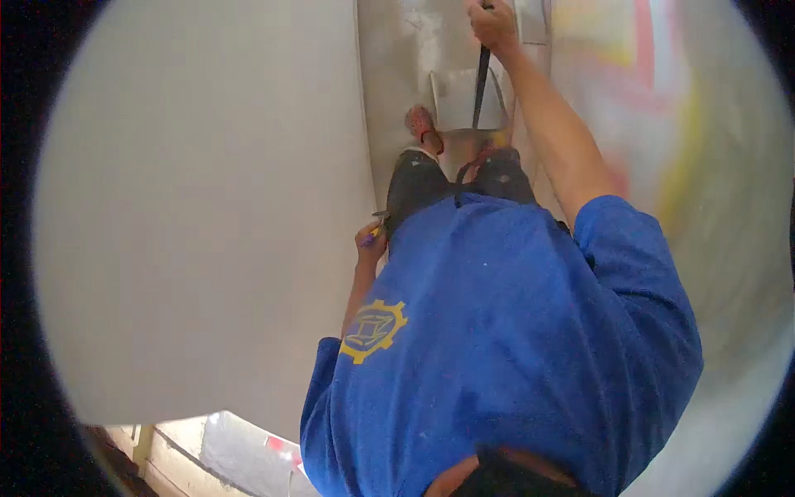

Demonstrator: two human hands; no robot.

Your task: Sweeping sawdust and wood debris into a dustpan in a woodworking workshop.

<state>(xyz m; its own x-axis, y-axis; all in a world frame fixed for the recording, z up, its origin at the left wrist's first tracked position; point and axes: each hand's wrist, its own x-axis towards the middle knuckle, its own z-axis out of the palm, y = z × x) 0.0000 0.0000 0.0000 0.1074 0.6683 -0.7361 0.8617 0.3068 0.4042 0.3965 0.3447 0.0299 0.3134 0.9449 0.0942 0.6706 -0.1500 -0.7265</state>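
My right hand (494,26), its arm stretched forward, is closed around a long, narrow black stick-like thing (482,83). The lower end of that thing reaches down near my feet, at a pale flat piece (464,98) whose kind I cannot make out. Low at my left side, my left hand (370,240) grips a small hand tool (377,228) with a yellow and purple handle. A short grey metal part sticks out of its top; its exact kind is unclear.
A large smooth pale panel (207,207) stands close along my left. On the right is a blurred surface with pink and yellow patches (662,99). The grey floor (389,50) runs ahead between them, with my foot in a reddish shoe (421,124) on it.
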